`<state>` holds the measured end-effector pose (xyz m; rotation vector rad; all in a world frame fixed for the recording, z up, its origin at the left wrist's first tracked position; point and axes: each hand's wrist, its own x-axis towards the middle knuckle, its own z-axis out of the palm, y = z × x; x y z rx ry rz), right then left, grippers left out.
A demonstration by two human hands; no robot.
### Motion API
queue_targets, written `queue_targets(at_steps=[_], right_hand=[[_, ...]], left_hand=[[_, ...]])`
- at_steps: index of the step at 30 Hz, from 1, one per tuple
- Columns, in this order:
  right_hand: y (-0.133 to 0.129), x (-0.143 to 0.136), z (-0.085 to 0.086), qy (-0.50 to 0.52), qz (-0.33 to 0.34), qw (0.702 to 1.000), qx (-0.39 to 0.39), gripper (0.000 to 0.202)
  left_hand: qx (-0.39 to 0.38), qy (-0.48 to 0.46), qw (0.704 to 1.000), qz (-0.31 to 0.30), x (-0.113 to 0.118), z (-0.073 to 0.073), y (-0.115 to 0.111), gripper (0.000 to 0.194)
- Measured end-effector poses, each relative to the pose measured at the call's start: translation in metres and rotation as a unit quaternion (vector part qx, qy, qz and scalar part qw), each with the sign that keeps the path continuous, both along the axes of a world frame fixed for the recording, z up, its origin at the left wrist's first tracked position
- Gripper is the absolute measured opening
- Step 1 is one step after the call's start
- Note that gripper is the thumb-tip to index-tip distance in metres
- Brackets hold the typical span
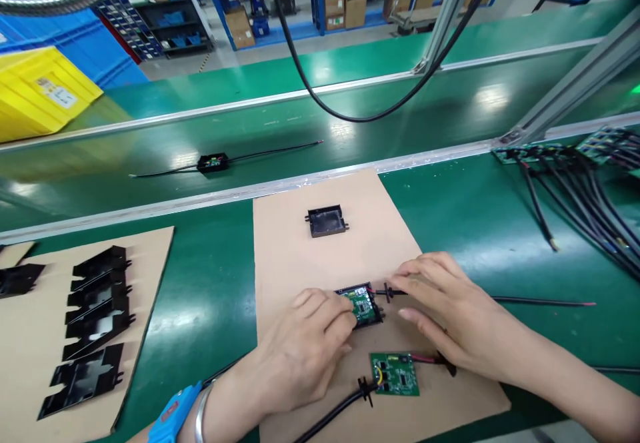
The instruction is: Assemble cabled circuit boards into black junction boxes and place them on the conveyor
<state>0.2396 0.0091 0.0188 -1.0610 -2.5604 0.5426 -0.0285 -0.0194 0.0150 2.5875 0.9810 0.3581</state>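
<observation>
A green circuit board (364, 303) sits inside a black housing on the cardboard sheet (287, 256). My left hand (313, 343) is at the housing's left side, its fingers bent over the board's edge; what its fingertips hold is hidden. My right hand (445, 310) is just right of the housing, thumb and fingers apart, by the black cable (540, 302) and its grommet (388, 292). Nearer to me lies a second green board (400, 374) with cables on both sides. An open black housing (327, 221) rests farther up the cardboard.
Several black housings (97, 306) lie on cardboard at the left. Boards with black cables (590, 196) are piled at the right. Beyond the metal rail, a cabled unit (213, 162) lies on the green surface. A yellow bin (45, 93) stands at the far left; a black cable (350, 118) hangs above.
</observation>
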Motion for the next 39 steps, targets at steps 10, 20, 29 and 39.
queue_targets(at_steps=[10, 20, 29, 39], right_hand=[[0.016, -0.009, -0.015, 0.018, -0.010, 0.994, -0.106, 0.021], [0.035, -0.021, 0.014, -0.090, -0.002, 0.961, -0.261, 0.022], [0.024, -0.037, 0.007, -0.086, 0.084, 0.985, -0.128, 0.019], [0.025, -0.020, -0.019, -0.021, 0.181, 0.979, 0.096, 0.026]], left_hand=[[0.053, 0.038, 0.997, -0.030, 0.005, -0.024, -0.003, 0.035], [0.019, 0.063, 0.997, -0.029, 0.010, -0.017, -0.001, 0.029], [0.048, 0.055, 0.997, -0.014, 0.010, -0.015, -0.002, 0.024], [0.069, 0.048, 0.996, -0.032, 0.009, -0.012, 0.003, 0.018]])
